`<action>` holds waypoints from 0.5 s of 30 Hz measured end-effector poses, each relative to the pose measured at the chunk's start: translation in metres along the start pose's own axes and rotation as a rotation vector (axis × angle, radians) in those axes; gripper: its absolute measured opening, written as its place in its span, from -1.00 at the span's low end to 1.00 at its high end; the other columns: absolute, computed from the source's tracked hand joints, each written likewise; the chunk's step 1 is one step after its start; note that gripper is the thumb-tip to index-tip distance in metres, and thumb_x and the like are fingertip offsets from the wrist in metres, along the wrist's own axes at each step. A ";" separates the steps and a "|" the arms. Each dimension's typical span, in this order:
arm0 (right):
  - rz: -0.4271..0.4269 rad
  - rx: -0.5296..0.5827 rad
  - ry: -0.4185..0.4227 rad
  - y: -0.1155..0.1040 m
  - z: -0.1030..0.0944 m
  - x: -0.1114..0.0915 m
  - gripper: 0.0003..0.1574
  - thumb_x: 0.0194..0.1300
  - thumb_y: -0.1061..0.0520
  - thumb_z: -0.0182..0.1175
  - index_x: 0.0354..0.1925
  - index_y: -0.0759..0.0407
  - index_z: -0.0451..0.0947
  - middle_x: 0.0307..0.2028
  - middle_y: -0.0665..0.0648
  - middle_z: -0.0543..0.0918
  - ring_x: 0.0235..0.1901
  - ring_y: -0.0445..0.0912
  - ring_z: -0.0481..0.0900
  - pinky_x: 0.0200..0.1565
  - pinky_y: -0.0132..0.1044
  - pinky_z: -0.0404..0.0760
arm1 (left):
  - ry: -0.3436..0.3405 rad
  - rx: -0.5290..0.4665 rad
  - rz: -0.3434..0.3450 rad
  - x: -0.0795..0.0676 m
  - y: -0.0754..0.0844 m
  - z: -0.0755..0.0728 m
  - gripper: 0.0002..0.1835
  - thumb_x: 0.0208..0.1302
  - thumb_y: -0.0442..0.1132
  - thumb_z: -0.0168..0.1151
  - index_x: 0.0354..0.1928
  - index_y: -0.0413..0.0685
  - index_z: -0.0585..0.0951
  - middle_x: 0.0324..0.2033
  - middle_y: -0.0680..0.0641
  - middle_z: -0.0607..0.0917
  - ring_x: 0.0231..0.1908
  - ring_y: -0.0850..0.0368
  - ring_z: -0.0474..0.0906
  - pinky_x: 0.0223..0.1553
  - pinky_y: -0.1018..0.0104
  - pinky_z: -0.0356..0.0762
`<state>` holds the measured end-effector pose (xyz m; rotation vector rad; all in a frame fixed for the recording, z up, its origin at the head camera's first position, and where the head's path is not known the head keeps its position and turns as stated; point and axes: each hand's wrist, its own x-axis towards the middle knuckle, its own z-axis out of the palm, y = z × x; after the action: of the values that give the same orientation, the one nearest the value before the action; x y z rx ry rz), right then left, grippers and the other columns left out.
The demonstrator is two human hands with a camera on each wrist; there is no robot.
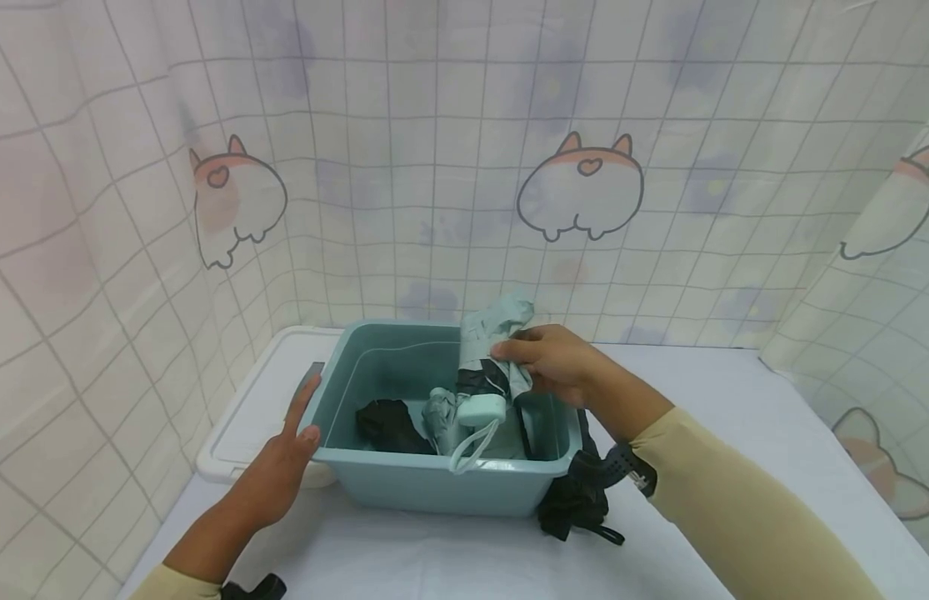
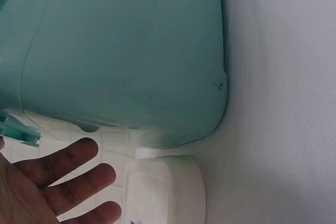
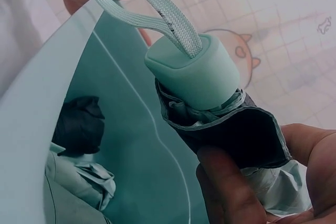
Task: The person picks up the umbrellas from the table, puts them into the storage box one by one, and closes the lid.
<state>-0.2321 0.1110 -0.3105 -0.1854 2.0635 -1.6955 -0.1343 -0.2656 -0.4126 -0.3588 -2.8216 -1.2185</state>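
Note:
My right hand (image 1: 557,362) grips a folded mint-green umbrella (image 1: 481,410) above the right half of a teal plastic bin (image 1: 449,490). In the right wrist view the handle of the umbrella (image 3: 194,72) points up with its strap looped over. Part of its canopy is covered by a dark band or sleeve (image 3: 236,137). My left hand (image 1: 272,475) is at the bin's left rim, its fingers straight; whether they touch it is hard to tell. Inside the bin lie a black bundle (image 1: 392,425) and a pale green folded bundle (image 1: 439,417). The bin's right interior is partly hidden.
A white box or lid (image 1: 239,417) with rounded corners stands left of the bin. Black fabric with a cord (image 1: 572,504) lies against the bin's right side on the white tabletop (image 1: 434,558). A grid-patterned curtain (image 1: 404,192) hangs behind and at both sides.

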 end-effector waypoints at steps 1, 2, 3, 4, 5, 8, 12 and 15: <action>-0.001 0.002 -0.002 0.000 0.001 0.000 -0.21 0.45 0.00 0.31 0.41 0.39 0.29 0.16 0.28 0.53 0.05 0.07 0.59 0.10 -0.07 0.59 | 0.000 -0.002 0.002 0.000 0.000 0.000 -0.36 0.65 0.13 -0.39 0.60 0.62 -0.35 0.43 -0.40 0.25 0.28 -0.53 0.34 0.07 -0.60 0.29; -0.003 0.002 -0.002 0.000 0.002 0.000 -0.22 0.45 0.00 0.31 0.40 0.39 0.30 0.15 0.28 0.53 0.04 0.06 0.59 0.09 -0.08 0.60 | 0.001 -0.004 0.005 0.000 0.000 0.000 -0.35 0.65 0.13 -0.38 0.60 0.62 -0.35 0.44 -0.39 0.25 0.28 -0.52 0.34 0.07 -0.60 0.29; -0.005 0.005 -0.001 -0.001 0.003 0.001 -0.23 0.44 0.00 0.31 0.40 0.38 0.31 0.15 0.27 0.54 0.03 0.06 0.60 0.08 -0.08 0.61 | 0.001 -0.004 0.006 0.000 0.000 0.000 -0.35 0.65 0.13 -0.38 0.60 0.62 -0.35 0.44 -0.39 0.25 0.28 -0.52 0.35 0.07 -0.60 0.29; -0.007 0.003 -0.001 -0.001 0.004 0.001 -0.23 0.44 0.00 0.31 0.39 0.38 0.32 0.14 0.27 0.55 0.02 0.05 0.61 0.06 -0.09 0.61 | 0.002 -0.004 0.008 0.000 0.000 0.000 -0.35 0.65 0.12 -0.38 0.60 0.62 -0.34 0.44 -0.39 0.25 0.28 -0.51 0.35 0.07 -0.59 0.29; -0.011 0.001 -0.004 -0.001 0.005 0.002 -0.24 0.44 0.00 0.31 0.39 0.37 0.33 0.14 0.27 0.55 0.02 0.05 0.61 0.05 -0.10 0.62 | 0.003 -0.005 0.010 0.000 -0.001 0.000 -0.35 0.65 0.12 -0.38 0.60 0.62 -0.34 0.44 -0.39 0.25 0.28 -0.51 0.35 0.08 -0.59 0.29; -0.013 -0.010 0.003 -0.001 0.008 0.003 -0.27 0.44 -0.02 0.31 0.37 0.35 0.37 0.12 0.26 0.57 -0.01 0.04 0.62 0.00 -0.13 0.63 | 0.005 -0.003 0.016 0.000 -0.001 0.001 -0.35 0.66 0.11 -0.37 0.60 0.61 -0.34 0.44 -0.38 0.25 0.28 -0.50 0.36 0.08 -0.59 0.29; -0.009 -0.012 0.008 -0.002 0.011 0.004 -0.26 0.44 -0.03 0.32 0.37 0.35 0.38 0.12 0.25 0.58 -0.01 0.04 0.61 0.01 -0.13 0.63 | 0.006 -0.002 0.020 0.000 -0.001 0.001 -0.35 0.66 0.12 -0.37 0.60 0.60 -0.34 0.44 -0.39 0.25 0.28 -0.51 0.35 0.08 -0.59 0.29; -0.007 -0.002 0.007 -0.003 0.014 0.006 -0.27 0.43 -0.02 0.32 0.36 0.37 0.38 0.11 0.25 0.58 -0.01 0.04 0.62 0.01 -0.13 0.63 | 0.005 -0.005 0.016 -0.001 -0.002 0.001 -0.35 0.66 0.12 -0.37 0.60 0.61 -0.34 0.44 -0.39 0.25 0.28 -0.51 0.35 0.08 -0.58 0.30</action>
<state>-0.2320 0.0958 -0.3112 -0.1876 2.0723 -1.7010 -0.1339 -0.2665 -0.4146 -0.3775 -2.8064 -1.2215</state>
